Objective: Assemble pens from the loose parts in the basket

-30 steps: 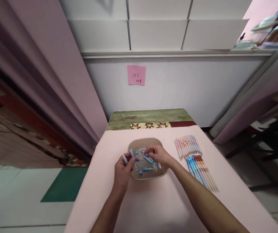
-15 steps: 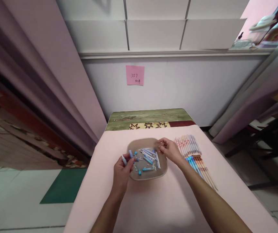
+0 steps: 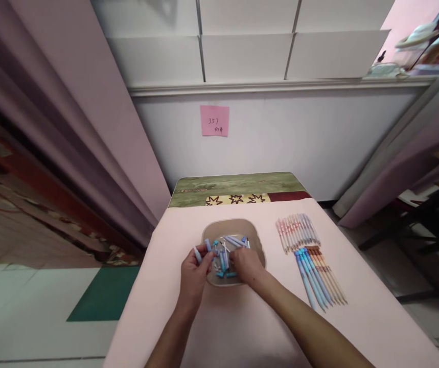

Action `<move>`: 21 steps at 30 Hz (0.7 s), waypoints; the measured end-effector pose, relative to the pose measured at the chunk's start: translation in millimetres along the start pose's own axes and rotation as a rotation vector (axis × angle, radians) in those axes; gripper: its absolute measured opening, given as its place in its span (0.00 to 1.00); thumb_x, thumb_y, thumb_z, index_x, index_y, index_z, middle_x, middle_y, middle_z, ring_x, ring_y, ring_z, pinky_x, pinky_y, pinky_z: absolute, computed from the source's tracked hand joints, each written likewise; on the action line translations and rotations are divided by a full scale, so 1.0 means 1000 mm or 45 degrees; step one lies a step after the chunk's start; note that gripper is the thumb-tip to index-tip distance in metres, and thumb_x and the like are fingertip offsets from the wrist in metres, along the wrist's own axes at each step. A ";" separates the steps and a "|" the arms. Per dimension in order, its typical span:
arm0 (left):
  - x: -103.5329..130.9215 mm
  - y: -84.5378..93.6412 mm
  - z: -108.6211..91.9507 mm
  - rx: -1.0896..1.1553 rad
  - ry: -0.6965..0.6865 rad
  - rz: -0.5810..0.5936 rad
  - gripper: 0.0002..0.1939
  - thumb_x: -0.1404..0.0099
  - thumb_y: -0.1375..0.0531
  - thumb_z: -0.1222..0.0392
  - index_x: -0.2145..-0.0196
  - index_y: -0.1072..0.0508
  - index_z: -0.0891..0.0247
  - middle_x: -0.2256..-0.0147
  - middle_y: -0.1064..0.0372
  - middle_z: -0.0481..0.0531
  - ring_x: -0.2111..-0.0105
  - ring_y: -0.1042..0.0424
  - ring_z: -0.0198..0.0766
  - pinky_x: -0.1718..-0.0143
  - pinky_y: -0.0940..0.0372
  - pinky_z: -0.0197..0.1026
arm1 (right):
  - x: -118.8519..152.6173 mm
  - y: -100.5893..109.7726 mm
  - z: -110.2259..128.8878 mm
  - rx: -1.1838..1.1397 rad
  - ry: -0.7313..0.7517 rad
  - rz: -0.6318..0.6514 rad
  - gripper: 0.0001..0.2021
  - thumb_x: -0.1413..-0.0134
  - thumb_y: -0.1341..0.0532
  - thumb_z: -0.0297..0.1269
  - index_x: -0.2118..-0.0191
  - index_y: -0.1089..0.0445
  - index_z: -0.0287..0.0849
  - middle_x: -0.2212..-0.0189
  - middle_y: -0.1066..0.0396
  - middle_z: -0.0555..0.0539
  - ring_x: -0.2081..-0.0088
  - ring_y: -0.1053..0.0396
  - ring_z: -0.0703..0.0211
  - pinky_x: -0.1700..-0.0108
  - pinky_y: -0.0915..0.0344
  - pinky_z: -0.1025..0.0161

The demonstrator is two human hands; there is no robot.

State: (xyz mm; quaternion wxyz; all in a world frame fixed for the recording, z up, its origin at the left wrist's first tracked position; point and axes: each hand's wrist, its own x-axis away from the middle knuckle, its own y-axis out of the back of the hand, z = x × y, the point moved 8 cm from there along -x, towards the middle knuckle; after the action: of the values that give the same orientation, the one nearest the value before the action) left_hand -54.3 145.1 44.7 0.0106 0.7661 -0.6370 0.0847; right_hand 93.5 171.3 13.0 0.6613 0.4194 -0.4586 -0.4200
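My left hand (image 3: pixel 196 267) is at the left rim of a beige plastic tub (image 3: pixel 227 223), closed around pen parts. A pale blue pen barrel (image 3: pixel 197 254) sticks up from it, and a darker blue piece (image 3: pixel 208 245) shows at its fingertips. My right hand (image 3: pixel 247 263) reaches down inside the tub, among loose pen parts; its fingertips are mostly hidden, so whether they grip anything is unclear. Around them lie blue and lilac tubes (image 3: pixel 234 240), thin white rods, turquoise caps and small clear bits.
To the tub's right lie a row of clear-barrelled pens (image 3: pixel 298 232) and, nearer me, blue pens (image 3: pixel 311 278) beside orange-and-beige pens (image 3: pixel 326 273). Pink cloth (image 3: pixel 250 327) covers most of the table. A pink note (image 3: pixel 214 121) is stuck on the wall behind.
My right hand has moved from the tub's far right rim down into its middle, and the pen parts there have shifted left. My left hand stays about where it was.
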 end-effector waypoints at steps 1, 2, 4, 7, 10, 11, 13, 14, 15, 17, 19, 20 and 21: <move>0.000 0.001 -0.001 0.004 0.002 -0.004 0.18 0.48 0.34 0.54 0.63 0.28 0.67 0.76 0.33 0.45 0.80 0.43 0.28 0.78 0.45 0.32 | 0.002 0.002 -0.002 -0.017 -0.004 -0.020 0.13 0.41 0.47 0.30 0.60 0.24 0.44 0.62 0.23 0.40 0.60 0.25 0.53 0.60 0.34 0.63; 0.000 0.002 -0.001 0.011 0.005 -0.008 0.18 0.49 0.33 0.54 0.63 0.28 0.67 0.76 0.33 0.45 0.80 0.43 0.27 0.78 0.45 0.32 | 0.003 0.006 -0.006 -0.032 -0.021 -0.046 0.13 0.41 0.46 0.31 0.58 0.25 0.45 0.62 0.23 0.41 0.60 0.26 0.53 0.60 0.34 0.63; 0.000 0.001 -0.002 0.025 0.014 -0.009 0.18 0.49 0.33 0.53 0.63 0.28 0.67 0.76 0.33 0.44 0.80 0.43 0.27 0.78 0.46 0.32 | 0.004 0.017 -0.021 -0.058 -0.084 -0.114 0.13 0.40 0.46 0.33 0.54 0.27 0.45 0.62 0.23 0.41 0.60 0.26 0.53 0.61 0.35 0.63; 0.000 -0.001 -0.001 0.030 0.030 -0.009 0.19 0.50 0.33 0.53 0.64 0.28 0.67 0.77 0.33 0.44 0.81 0.44 0.27 0.79 0.46 0.31 | 0.005 0.038 -0.048 -0.100 -0.176 -0.219 0.11 0.40 0.44 0.36 0.56 0.27 0.45 0.64 0.23 0.42 0.61 0.26 0.55 0.61 0.38 0.65; -0.001 -0.001 0.001 0.016 0.022 0.000 0.19 0.50 0.33 0.52 0.64 0.27 0.67 0.76 0.32 0.45 0.81 0.43 0.27 0.79 0.46 0.32 | 0.006 0.057 -0.069 -0.147 -0.221 -0.315 0.09 0.41 0.44 0.36 0.59 0.27 0.46 0.63 0.23 0.45 0.61 0.27 0.57 0.61 0.40 0.66; -0.001 -0.001 0.002 0.013 0.013 0.000 0.19 0.50 0.33 0.52 0.64 0.27 0.66 0.76 0.32 0.45 0.81 0.43 0.27 0.79 0.46 0.32 | 0.006 0.062 -0.074 -0.158 -0.231 -0.341 0.09 0.41 0.44 0.36 0.60 0.27 0.46 0.63 0.24 0.46 0.61 0.28 0.58 0.62 0.40 0.67; -0.002 0.001 0.003 0.007 0.002 -0.009 0.19 0.51 0.33 0.51 0.64 0.27 0.66 0.76 0.32 0.46 0.81 0.43 0.27 0.80 0.46 0.32 | 0.007 0.068 -0.080 -0.172 -0.250 -0.381 0.09 0.42 0.44 0.35 0.61 0.26 0.45 0.62 0.24 0.46 0.61 0.28 0.58 0.62 0.41 0.67; -0.002 0.002 0.004 0.004 0.000 -0.014 0.19 0.51 0.33 0.51 0.65 0.27 0.66 0.77 0.32 0.45 0.81 0.43 0.28 0.80 0.46 0.32 | 0.007 0.068 -0.081 -0.177 -0.258 -0.392 0.09 0.43 0.43 0.35 0.62 0.26 0.45 0.63 0.24 0.46 0.61 0.29 0.57 0.63 0.41 0.67; -0.002 0.003 0.005 0.001 -0.001 -0.018 0.19 0.51 0.33 0.51 0.64 0.27 0.66 0.77 0.32 0.45 0.81 0.43 0.28 0.80 0.46 0.32 | 0.007 0.068 -0.082 -0.181 -0.262 -0.398 0.08 0.43 0.43 0.35 0.63 0.26 0.44 0.63 0.24 0.46 0.61 0.29 0.57 0.63 0.42 0.67; -0.003 0.004 0.006 -0.008 -0.004 -0.017 0.18 0.50 0.33 0.52 0.64 0.27 0.66 0.78 0.33 0.45 0.81 0.44 0.27 0.80 0.47 0.32 | 0.006 0.065 -0.079 -0.191 -0.253 -0.396 0.08 0.44 0.43 0.34 0.64 0.26 0.45 0.65 0.24 0.47 0.62 0.29 0.57 0.64 0.42 0.67; -0.002 0.003 0.006 -0.016 -0.005 -0.009 0.18 0.49 0.33 0.53 0.64 0.27 0.67 0.79 0.34 0.44 0.81 0.44 0.27 0.80 0.47 0.31 | 0.005 0.061 -0.076 -0.198 -0.233 -0.390 0.08 0.44 0.43 0.34 0.63 0.26 0.45 0.65 0.24 0.47 0.62 0.29 0.58 0.63 0.42 0.67; -0.002 0.002 0.006 -0.016 -0.004 -0.007 0.18 0.49 0.33 0.53 0.64 0.27 0.67 0.79 0.35 0.43 0.81 0.44 0.27 0.80 0.47 0.31 | 0.005 0.059 -0.075 -0.197 -0.225 -0.387 0.08 0.44 0.43 0.34 0.62 0.26 0.45 0.64 0.24 0.47 0.62 0.29 0.58 0.63 0.42 0.67; -0.002 0.001 0.006 -0.016 -0.003 -0.007 0.18 0.49 0.33 0.53 0.64 0.27 0.67 0.79 0.35 0.43 0.81 0.44 0.27 0.80 0.47 0.31 | 0.004 0.058 -0.074 -0.194 -0.219 -0.384 0.09 0.43 0.43 0.34 0.62 0.26 0.44 0.64 0.24 0.46 0.62 0.29 0.58 0.62 0.42 0.67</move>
State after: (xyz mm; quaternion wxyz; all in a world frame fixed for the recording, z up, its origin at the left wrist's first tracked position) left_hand -55.3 146.3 38.5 0.0148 0.7678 -0.6356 0.0797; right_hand 175.1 197.2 51.6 0.5792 0.3947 -0.4123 -0.5821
